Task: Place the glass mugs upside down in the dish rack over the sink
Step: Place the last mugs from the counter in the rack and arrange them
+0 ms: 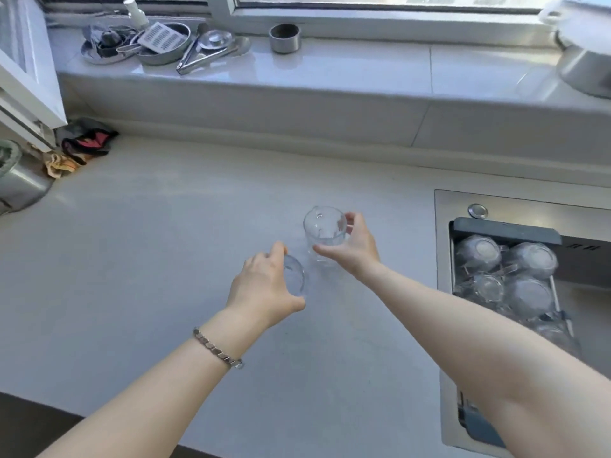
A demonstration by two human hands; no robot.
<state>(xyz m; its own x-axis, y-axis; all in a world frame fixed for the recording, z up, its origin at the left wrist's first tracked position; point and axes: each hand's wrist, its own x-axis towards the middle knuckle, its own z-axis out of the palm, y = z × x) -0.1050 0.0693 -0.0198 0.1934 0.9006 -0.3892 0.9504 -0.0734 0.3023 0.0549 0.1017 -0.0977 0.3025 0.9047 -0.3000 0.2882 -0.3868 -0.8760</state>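
Note:
Two clear glass mugs stand upright on the white counter. My right hand (352,247) wraps around the farther mug (324,226), thumb in front and fingers at its handle side. The nearer mug (295,274) is mostly hidden by my left hand (264,285), which grips it from the left. At the right, the dish rack (506,231) sits over the sink and holds several glass mugs (479,252) upside down.
Metal bowls, tongs and a grater (165,41) lie on the window sill with a steel cup (285,38). A steel canister (20,183) and crumpled cloths (82,140) sit at the counter's left. A white appliance (585,57) stands at the far right.

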